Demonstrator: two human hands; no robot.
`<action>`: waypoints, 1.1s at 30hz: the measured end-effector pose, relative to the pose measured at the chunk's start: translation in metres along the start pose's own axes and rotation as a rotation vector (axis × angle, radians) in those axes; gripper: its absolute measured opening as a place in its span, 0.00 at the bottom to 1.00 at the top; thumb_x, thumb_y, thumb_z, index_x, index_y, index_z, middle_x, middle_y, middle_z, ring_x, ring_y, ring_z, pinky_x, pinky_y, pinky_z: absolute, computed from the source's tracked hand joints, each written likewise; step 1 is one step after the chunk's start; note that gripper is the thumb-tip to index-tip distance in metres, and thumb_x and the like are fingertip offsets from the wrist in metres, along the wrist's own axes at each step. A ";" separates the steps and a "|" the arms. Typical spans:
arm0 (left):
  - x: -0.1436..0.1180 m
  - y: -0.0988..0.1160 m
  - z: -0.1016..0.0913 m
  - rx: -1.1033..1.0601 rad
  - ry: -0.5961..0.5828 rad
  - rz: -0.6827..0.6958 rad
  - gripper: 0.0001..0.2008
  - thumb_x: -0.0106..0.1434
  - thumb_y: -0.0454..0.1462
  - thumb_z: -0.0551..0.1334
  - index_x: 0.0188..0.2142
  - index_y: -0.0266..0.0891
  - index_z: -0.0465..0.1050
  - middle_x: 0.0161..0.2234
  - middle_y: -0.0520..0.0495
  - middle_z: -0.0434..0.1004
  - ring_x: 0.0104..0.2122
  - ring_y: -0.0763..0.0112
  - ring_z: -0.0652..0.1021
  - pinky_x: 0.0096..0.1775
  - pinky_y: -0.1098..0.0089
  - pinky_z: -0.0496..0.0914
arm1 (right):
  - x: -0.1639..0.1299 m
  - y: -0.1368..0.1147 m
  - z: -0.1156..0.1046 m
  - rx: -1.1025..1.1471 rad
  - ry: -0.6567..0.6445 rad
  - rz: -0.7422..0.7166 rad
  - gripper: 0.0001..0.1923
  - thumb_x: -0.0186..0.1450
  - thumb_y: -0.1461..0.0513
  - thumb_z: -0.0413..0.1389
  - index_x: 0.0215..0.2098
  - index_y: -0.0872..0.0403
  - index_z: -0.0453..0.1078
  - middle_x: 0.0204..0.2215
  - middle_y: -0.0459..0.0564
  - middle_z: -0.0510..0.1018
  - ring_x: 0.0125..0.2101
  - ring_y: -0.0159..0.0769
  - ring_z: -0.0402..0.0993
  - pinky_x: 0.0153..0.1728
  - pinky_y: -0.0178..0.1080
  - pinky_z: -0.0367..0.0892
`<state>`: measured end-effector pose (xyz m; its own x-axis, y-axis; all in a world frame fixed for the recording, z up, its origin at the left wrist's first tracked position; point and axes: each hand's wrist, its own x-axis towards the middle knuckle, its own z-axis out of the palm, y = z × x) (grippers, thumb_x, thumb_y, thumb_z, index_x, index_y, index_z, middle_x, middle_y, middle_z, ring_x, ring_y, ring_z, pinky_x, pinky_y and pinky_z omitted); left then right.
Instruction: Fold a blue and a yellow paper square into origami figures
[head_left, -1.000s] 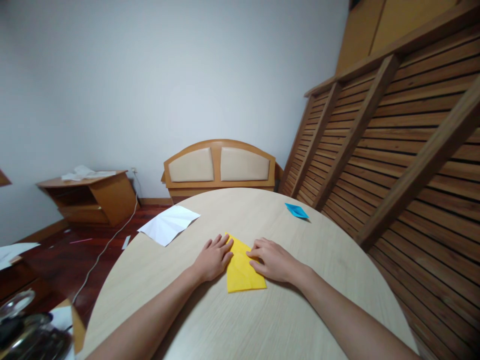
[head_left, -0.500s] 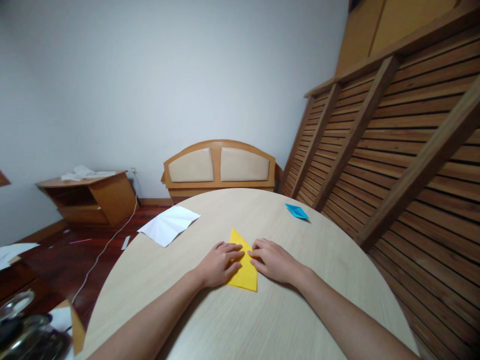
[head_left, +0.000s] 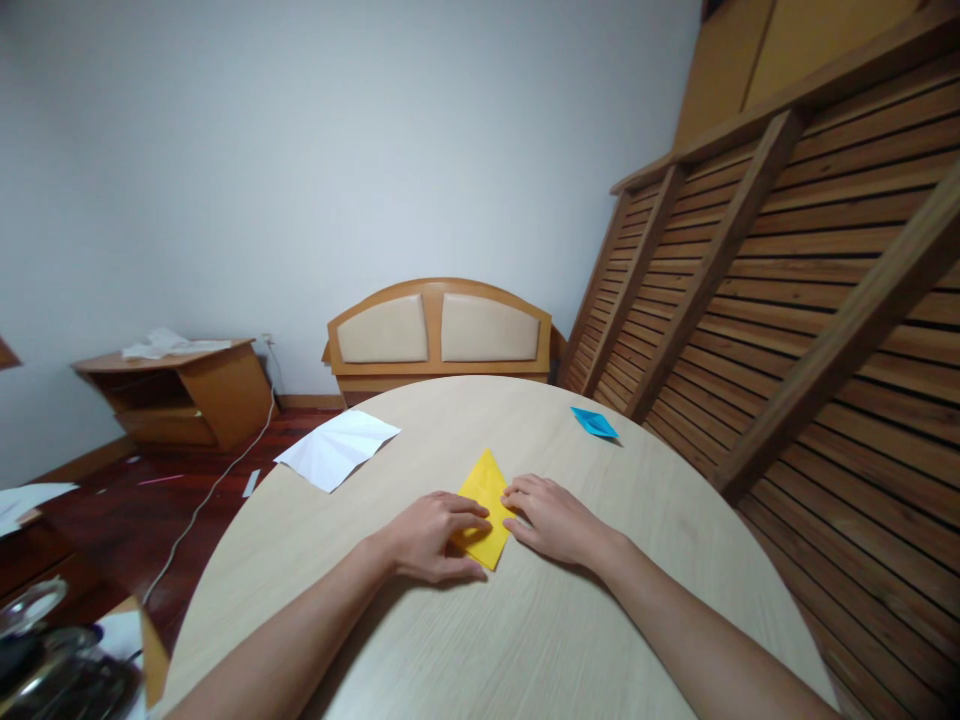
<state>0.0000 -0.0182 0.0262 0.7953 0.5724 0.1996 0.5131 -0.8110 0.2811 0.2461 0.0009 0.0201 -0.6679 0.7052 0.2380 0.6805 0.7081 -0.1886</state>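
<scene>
A folded sheet of yellow origami paper (head_left: 486,488) lies on the round table in front of me, one point facing away and another towards me. My left hand (head_left: 437,535) rests over its left side. The fingers reach across the paper, while the thumb is spread apart near the lower point. At the right edge, my right hand (head_left: 551,518) has curled fingertips and the thumb on the paper, holding that side. The fingers cover parts of both side edges.
On the pale round table (head_left: 600,640), a creased white paper (head_left: 337,450) lies at far left and a folded blue paper piece (head_left: 595,422) at far right. Wooden slats (head_left: 750,300) lean along the right side. A white cable (head_left: 217,485) runs over the floor.
The yellow paper has turned, its far point shifting right and its near edge now a point. My left thumb has moved down and away from the fingers; the right hand has barely moved.
</scene>
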 end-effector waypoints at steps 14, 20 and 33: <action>0.003 -0.009 0.010 0.097 0.023 0.013 0.16 0.73 0.41 0.50 0.45 0.42 0.76 0.52 0.44 0.78 0.50 0.62 0.78 0.51 0.64 0.72 | -0.002 0.006 -0.002 -0.022 -0.020 0.013 0.15 0.69 0.56 0.54 0.45 0.55 0.77 0.47 0.56 0.78 0.50 0.45 0.70 0.52 0.44 0.63; 0.002 -0.013 0.014 0.088 0.047 -0.023 0.14 0.70 0.37 0.52 0.49 0.40 0.74 0.48 0.42 0.80 0.47 0.62 0.79 0.49 0.66 0.73 | -0.006 0.008 -0.007 -0.011 -0.032 -0.028 0.19 0.66 0.51 0.57 0.48 0.53 0.77 0.48 0.56 0.77 0.50 0.46 0.70 0.52 0.44 0.63; 0.000 -0.009 0.003 0.089 0.052 -0.166 0.11 0.66 0.36 0.55 0.42 0.39 0.75 0.37 0.44 0.80 0.36 0.66 0.79 0.38 0.70 0.70 | -0.001 0.011 -0.003 0.022 -0.004 -0.041 0.11 0.69 0.58 0.55 0.42 0.51 0.80 0.43 0.53 0.80 0.46 0.43 0.73 0.48 0.42 0.65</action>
<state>-0.0033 -0.0109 0.0208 0.6809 0.7026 0.2068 0.6640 -0.7113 0.2306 0.2555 0.0081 0.0207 -0.6961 0.6760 0.2418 0.6461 0.7367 -0.1996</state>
